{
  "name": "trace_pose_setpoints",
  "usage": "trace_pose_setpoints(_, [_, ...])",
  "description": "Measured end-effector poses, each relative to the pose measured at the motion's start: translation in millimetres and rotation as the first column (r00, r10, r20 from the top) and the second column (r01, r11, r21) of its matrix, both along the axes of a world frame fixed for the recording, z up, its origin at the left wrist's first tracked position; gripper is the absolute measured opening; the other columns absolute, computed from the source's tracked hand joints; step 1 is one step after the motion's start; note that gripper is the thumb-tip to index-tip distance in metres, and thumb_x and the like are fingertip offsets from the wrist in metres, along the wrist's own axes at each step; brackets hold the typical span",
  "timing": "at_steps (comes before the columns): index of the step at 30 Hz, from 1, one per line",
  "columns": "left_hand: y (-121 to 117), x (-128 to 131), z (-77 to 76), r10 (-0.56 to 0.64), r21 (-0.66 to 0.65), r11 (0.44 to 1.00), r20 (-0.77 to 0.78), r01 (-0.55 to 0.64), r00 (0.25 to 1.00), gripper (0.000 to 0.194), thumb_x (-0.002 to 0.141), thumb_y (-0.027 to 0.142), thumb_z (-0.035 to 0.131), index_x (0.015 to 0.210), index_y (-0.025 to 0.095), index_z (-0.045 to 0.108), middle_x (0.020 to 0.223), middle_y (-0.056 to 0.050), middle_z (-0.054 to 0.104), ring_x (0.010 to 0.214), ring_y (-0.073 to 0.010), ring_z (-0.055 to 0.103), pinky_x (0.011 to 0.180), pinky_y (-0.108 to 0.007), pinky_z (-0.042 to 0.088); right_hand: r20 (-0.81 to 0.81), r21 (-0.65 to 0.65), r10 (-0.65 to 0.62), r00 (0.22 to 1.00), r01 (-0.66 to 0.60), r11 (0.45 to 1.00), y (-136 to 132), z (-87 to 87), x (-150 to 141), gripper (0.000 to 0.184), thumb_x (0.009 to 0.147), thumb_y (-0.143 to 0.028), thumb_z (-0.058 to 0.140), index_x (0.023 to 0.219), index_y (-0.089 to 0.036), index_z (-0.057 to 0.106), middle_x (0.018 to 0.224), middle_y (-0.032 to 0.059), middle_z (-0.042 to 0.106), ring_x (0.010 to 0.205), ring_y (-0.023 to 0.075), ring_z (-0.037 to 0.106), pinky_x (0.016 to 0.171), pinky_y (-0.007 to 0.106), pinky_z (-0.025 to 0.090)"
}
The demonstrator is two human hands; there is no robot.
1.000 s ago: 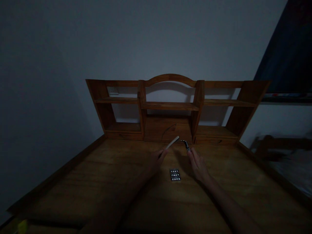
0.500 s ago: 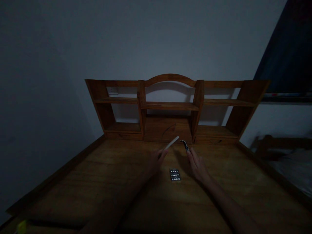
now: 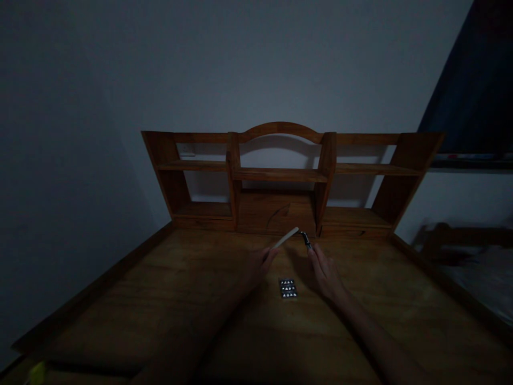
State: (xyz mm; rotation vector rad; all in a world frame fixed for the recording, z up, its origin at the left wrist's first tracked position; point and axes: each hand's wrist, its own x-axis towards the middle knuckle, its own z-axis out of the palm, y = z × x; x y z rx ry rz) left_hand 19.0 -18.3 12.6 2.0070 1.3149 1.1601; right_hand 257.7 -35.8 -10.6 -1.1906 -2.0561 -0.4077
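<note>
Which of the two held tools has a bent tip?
The black-and-silver tool in the right hand: its tip bends toward the left. The pale stick in the left hand looks straight.

"What's on that wooden desk [image 3: 372, 289]?"

"A small rectangular panel [image 3: 288, 288], dark, with three bright-speckled rows, lying flat near the middle."

"And at the back?"

"An open-shelved wooden hutch [image 3: 279, 174], standing right along the edge."

I can read no words, brands or numbers here. The small dark pack [image 3: 288, 285] on the desk [image 3: 180, 267] shows rows of white marks [image 3: 288, 288], too tiny in this dim light for me to make out.
</note>
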Motion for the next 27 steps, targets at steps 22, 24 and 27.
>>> trace_pose_setpoints(22, [-0.9, 1.4, -2.5, -0.050, 0.002, 0.999, 0.020, 0.050, 0.999, 0.047, 0.092, 0.053, 0.035, 0.086, 0.018, 0.066, 0.076, 0.000, 0.065, 0.068, -0.0152, 0.057, 0.063, -0.025, 0.041, -0.243, -0.228, -0.058, 0.968, 0.001, 0.974, -5.9, 14.6, -7.6, 0.047, 0.099, -0.040, 0.019, 0.117, -0.016, 0.056, 0.098, 0.0163, 0.066, 0.074, 0.0245, 0.063, 0.064, 0.031, 0.044])
trace_pose_setpoints(24, [2.6, 2.6, -5.7, -0.051, -0.009, 0.999, 0.028, 0.051, 0.998, 0.048, 0.091, 0.053, 0.035, 0.083, 0.017, 0.066, 0.074, 0.000, 0.064, 0.068, -0.0152, 0.057, 0.063, -0.025, 0.040, -0.246, -0.240, -0.058, 0.968, -0.003, 0.971, -5.0, 13.2, -6.6, 0.046, 0.099, -0.039, 0.020, 0.117, -0.016, 0.056, 0.089, 0.0134, 0.067, 0.070, 0.0231, 0.063, 0.062, 0.029, 0.043])
trace_pose_setpoints(27, [6.7, 2.1, -8.4, -0.032, -0.029, 0.999, 0.039, 0.033, 0.999, 0.048, 0.090, 0.054, 0.037, 0.081, 0.016, 0.065, 0.072, 0.001, 0.062, 0.068, -0.0149, 0.055, 0.063, -0.025, 0.039, -0.209, -0.174, -0.019, 0.978, -0.018, 0.985, -3.9, 10.9, -4.8, 0.050, 0.098, -0.042, 0.018, 0.113, -0.016, 0.058, 0.095, 0.0154, 0.066, 0.076, 0.0251, 0.063, 0.066, 0.032, 0.044])
